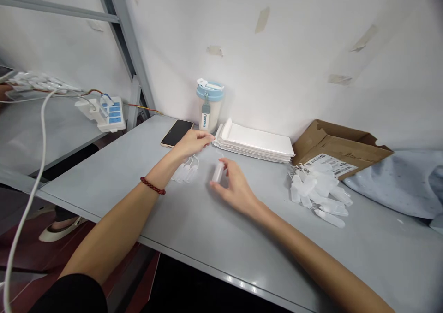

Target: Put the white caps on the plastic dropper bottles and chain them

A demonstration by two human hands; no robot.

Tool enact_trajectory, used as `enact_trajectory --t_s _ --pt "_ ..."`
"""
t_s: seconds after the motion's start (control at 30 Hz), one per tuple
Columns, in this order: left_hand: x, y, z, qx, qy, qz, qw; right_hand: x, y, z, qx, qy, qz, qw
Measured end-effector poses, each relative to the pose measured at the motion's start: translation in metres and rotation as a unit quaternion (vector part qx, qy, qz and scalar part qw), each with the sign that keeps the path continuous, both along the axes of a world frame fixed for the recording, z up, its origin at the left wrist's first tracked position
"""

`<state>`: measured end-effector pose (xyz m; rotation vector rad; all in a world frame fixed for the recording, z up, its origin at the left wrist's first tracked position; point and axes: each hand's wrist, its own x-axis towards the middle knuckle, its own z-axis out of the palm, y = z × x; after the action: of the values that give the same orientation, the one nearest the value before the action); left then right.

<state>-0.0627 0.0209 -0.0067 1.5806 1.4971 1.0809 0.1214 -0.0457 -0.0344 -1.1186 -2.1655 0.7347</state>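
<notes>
Currently, from my remote seat, I see the right hand (238, 186) pinching a small translucent piece (217, 172) between thumb and fingers, middle of the tabletop (207, 230). Left hand (192, 142), fingers bent, is beside the white stack (258, 140); can't tell if it grips anything. Larger translucent heap (318, 191) at right, by the cardboard box (335, 149).

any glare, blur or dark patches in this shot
In the head view, small bright glints line the table's front edge; in the head view, the translucent piece in the right grip looks soft, its details unclear; in the head view, the space under the table is nearly black, and the picture's upper right corner darkens.
</notes>
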Motion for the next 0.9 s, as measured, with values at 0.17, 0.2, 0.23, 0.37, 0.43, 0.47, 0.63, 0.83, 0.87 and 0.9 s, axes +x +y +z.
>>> enact_trajectory --t_s 0.17,0.2,0.23,0.37,0.43,0.47,0.63,0.83,0.87,0.9 --pt "0.033 -0.023 0.006 -0.031 -0.013 -0.118 0.992 0.067 -0.013 -0.003 -0.12 0.113 -0.035 0.986" --pt "0.041 -0.028 0.006 -0.03 -0.007 -0.145 0.989 0.078 -0.017 -0.004 -0.138 0.126 -0.053 0.981" --pt "0.05 -0.034 0.005 -0.032 -0.001 -0.173 0.984 0.088 -0.021 -0.005 -0.15 0.136 -0.07 0.977" --pt "0.081 -0.057 -0.001 -0.037 -0.03 -0.258 0.965 0.107 -0.031 -0.002 -0.125 0.135 -0.092 0.979" --pt "0.09 -0.067 -0.003 -0.057 -0.069 -0.279 0.956 0.107 -0.034 0.001 -0.079 0.113 -0.087 0.987" --pt "0.093 -0.071 -0.003 -0.069 -0.088 -0.279 0.954 0.106 -0.035 0.003 -0.054 0.1 -0.08 0.99" --pt "0.097 -0.078 -0.005 -0.081 -0.117 -0.235 0.961 0.102 -0.039 -0.002 0.05 0.024 -0.033 0.998" --pt "0.097 -0.08 -0.002 -0.056 -0.058 -0.228 0.97 0.102 -0.038 -0.017 0.154 -0.042 -0.022 0.987" --pt "0.097 -0.08 -0.002 -0.044 -0.048 -0.235 0.97 0.103 -0.037 -0.019 0.164 -0.052 -0.024 0.985" --pt "0.096 -0.08 -0.002 -0.035 -0.042 -0.244 0.968 0.103 -0.037 -0.02 0.173 -0.063 -0.025 0.983"
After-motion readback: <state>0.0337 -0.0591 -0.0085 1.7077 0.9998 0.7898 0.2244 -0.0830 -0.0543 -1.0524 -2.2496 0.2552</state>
